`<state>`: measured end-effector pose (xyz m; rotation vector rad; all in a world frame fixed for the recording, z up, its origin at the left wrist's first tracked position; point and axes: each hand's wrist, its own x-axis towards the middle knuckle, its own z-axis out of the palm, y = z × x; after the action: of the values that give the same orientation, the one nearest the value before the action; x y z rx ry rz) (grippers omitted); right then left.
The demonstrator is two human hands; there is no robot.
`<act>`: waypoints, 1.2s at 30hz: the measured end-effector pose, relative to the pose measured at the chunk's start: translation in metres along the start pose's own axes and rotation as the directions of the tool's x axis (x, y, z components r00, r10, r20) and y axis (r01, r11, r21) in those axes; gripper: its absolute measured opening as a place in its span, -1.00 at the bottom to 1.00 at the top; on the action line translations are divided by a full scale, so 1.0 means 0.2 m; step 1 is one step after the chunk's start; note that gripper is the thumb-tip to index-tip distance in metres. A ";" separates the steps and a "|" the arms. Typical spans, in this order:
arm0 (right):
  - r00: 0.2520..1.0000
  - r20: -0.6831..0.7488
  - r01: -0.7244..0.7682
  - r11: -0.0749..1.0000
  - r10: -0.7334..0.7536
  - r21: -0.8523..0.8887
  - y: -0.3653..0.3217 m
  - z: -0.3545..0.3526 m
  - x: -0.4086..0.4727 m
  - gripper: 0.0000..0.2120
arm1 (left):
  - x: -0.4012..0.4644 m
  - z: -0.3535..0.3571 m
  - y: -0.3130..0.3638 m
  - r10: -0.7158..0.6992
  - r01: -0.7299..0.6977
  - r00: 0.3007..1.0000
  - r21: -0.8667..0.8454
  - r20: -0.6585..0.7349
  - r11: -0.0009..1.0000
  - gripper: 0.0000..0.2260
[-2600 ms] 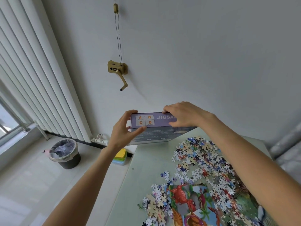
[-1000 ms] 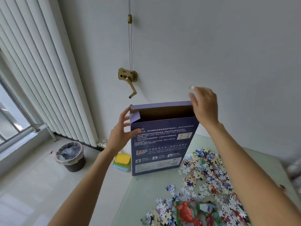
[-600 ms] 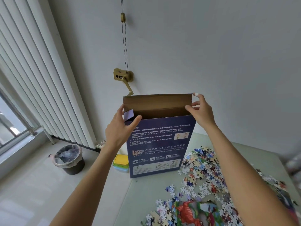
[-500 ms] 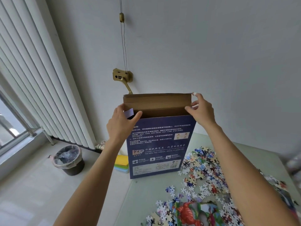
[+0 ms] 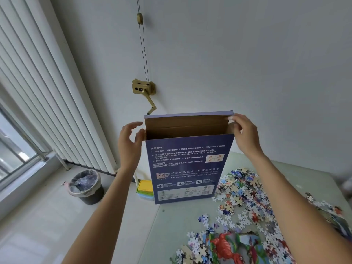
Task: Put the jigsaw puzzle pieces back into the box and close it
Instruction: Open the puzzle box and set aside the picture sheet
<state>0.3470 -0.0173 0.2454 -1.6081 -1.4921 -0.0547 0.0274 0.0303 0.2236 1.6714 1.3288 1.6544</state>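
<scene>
The box (image 5: pixel 188 164) stands upright on the desk (image 5: pixel 177 225), top flap raised. The right hand (image 5: pixel 245 134) pinches the box's top right corner; the left hand (image 5: pixel 129 141) hovers relaxed beside its left edge. Puzzle pieces (image 5: pixel 242 199) lie scattered right of the box, stacked containers (image 5: pixel 145 189) and a bin (image 5: pixel 86 186) to its left.

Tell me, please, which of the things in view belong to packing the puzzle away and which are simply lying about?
Part of the job:
- box, standing upright on the table, top flap open
- loose puzzle pieces
- assembled puzzle section
- left hand, right hand at the box top

Just lying about:
- stacked coloured containers
- waste bin
- wall crank
</scene>
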 end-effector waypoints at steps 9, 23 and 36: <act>0.936 0.285 -0.163 0.971 0.208 -0.176 -0.03 0.00 0.06 -0.63 | -0.01 0.01 0.05 0.036 -0.269 0.924 0.580 0.380 0.769 -0.28; 0.911 0.315 -0.363 0.878 0.265 0.311 -0.04 0.13 0.09 -0.70 | -0.03 -0.04 0.00 0.131 -0.233 0.958 0.427 0.255 0.874 -0.41; 0.849 0.410 -0.456 0.855 0.334 0.248 -0.06 0.22 -0.01 -0.52 | -0.10 0.00 -0.03 -0.115 0.103 0.932 0.053 0.343 0.993 -0.32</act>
<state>0.3144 0.0069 0.2249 -1.6635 -1.2966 0.7306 0.0294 0.0161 0.2084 1.7735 1.2529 1.2118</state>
